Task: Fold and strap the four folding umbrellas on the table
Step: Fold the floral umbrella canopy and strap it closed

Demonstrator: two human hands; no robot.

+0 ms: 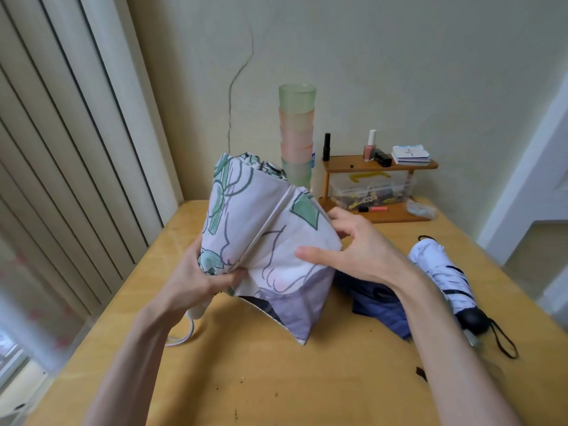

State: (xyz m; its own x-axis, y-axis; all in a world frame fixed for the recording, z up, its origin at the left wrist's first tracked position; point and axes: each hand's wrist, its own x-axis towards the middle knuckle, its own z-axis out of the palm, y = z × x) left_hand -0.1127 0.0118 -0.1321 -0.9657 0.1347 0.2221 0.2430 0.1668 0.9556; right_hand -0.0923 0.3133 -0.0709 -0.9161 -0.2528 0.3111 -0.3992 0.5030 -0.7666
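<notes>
The pink and green umbrella (261, 229) is held up over the table (276, 379), standing almost straight, with its tip up toward the wall and its white handle (196, 312) down near the person. The left hand (196, 281) grips it near the bottom. The right hand (362, 250) lays its thumb on the cloth, fingers bent at the edge, and I cannot tell if it grips

Soft daylight comes from the blurred, washed-out window (18, 333) at left. Faint shadows lie on the yellow wooden table (276, 379) under the pale printed folding umbrella (261, 235). Wide-angle distortion bends the edges; detail is slightly soft.
</notes>
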